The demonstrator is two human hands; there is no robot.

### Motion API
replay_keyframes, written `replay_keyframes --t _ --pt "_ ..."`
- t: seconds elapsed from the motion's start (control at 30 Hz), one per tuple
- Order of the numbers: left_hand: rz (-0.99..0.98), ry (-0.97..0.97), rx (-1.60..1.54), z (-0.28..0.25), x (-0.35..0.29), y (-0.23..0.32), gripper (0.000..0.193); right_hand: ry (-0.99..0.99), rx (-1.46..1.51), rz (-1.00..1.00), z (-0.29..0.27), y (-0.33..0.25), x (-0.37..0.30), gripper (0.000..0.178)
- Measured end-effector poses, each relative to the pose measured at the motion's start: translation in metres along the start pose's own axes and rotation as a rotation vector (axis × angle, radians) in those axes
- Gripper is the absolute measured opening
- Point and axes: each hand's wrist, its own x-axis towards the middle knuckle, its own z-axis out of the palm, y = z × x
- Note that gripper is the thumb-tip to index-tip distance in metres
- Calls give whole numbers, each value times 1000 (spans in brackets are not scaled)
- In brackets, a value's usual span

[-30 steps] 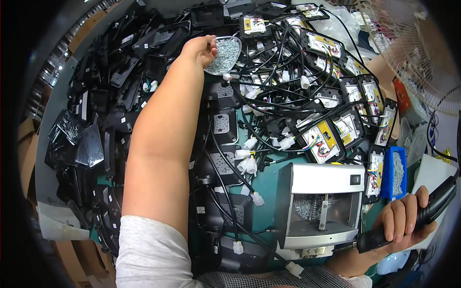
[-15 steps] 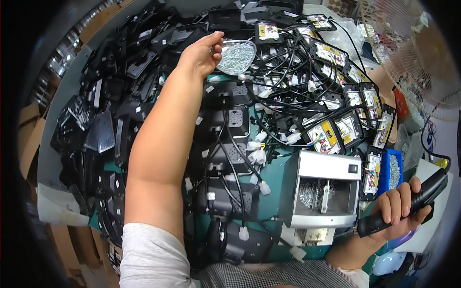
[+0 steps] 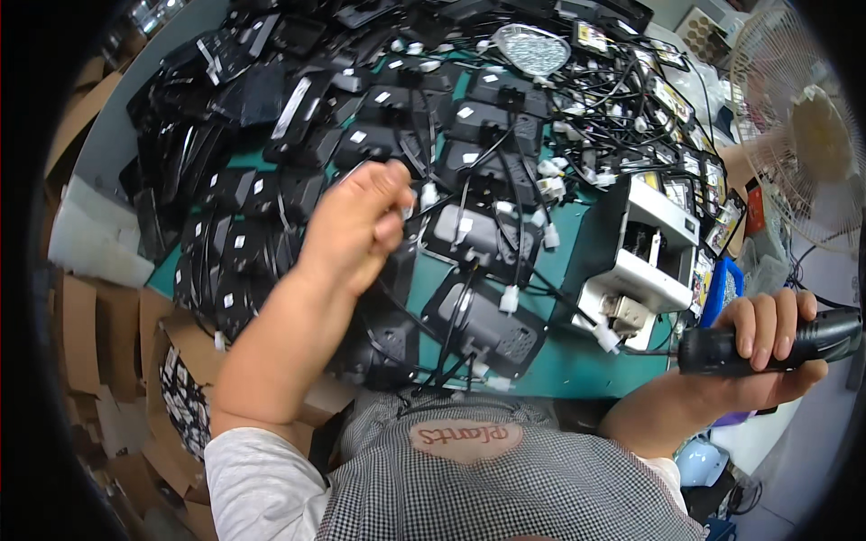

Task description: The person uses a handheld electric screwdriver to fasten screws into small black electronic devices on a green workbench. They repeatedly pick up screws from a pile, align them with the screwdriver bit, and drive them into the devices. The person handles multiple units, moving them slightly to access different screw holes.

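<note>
Green mat (image 3: 564, 371) lies open beside the silver machine (image 3: 645, 275), but black cables (image 3: 561, 299) intrude.

Flanking one silver screw feeder (image 3: 657, 281) are two hands, one left hand (image 3: 361, 212) to its left and one right hand (image 3: 765, 325) to its right, with one black electric screwdriver (image 3: 713, 352). One blue bin (image 3: 719, 293) sits just right of the feeder, one fan (image 3: 819, 135) farther right, one clear tray (image 3: 505, 56) beyond it. Black plastic housings (image 3: 487, 320) and white connectors (image 3: 511, 298), left of it, are too many and tangled to count.
</note>
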Motion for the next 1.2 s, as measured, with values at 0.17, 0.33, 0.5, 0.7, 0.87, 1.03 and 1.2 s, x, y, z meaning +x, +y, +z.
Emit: replay_keyframes --t 0.17,0.33,0.5,0.7,0.87,1.03,1.2 --pt "-169 -87 -215 -7 -64 -31 13 -25 -12 8 51 54 -15 46" --pt "-163 -136 -236 -23 -87 -45 17 -48 -59 -70 80 101 -28 52" --pt "-81 -196 -197 -27 -102 -41 23 -97 -3 -2 95 135 -36 55" --pt "-14 -167 -217 -33 -103 -38 22 -137 64 68 98 161 -36 59" --pt "-24 -181 -230 -48 -96 -32 24 -142 69 100 102 181 -29 57" --pt "99 -181 -36 -61 -90 -20 27 -92 115 187 116 199 -24 49" --pt "180 -77 287 -82 -84 -3 30 -178 134 286 120 228 -14 47"
